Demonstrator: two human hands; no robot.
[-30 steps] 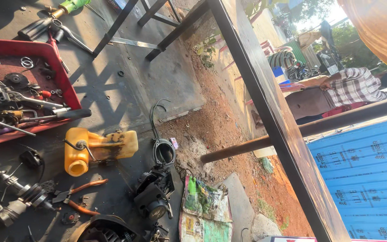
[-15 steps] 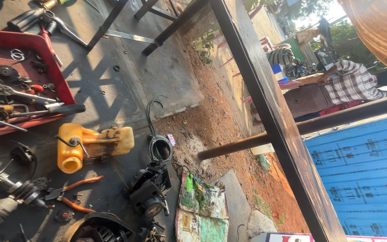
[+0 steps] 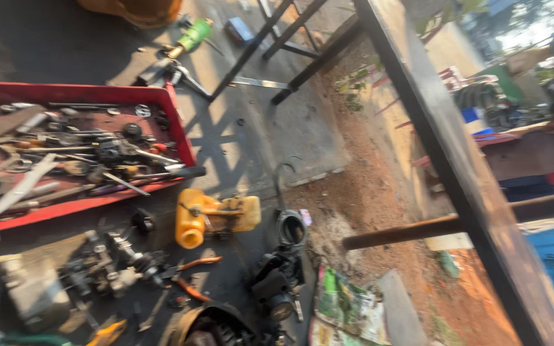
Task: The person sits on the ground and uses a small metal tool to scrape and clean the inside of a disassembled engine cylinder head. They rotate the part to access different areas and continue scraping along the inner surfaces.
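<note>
Can't tell the grip, no hands in shot. Just a yellow fuel tank [image 3: 216, 219] beside orange-handled pliers [image 3: 190, 275] and a red tool tray [image 3: 84, 192].

A dark, oil-stained concrete floor [image 3: 258, 138] is seen, on which a red tray [image 3: 176, 122] of tools is set. Just below the tray a yellow plastic fuel tank [image 3: 216, 218] is laid, with orange-handled pliers [image 3: 190, 275], a black engine part [image 3: 277, 282] and a printed paper [image 3: 347, 307] nearby.

Tools [image 3: 97, 154] in tray [image 3: 91, 95], jug [image 3: 213, 218] beside
</note>
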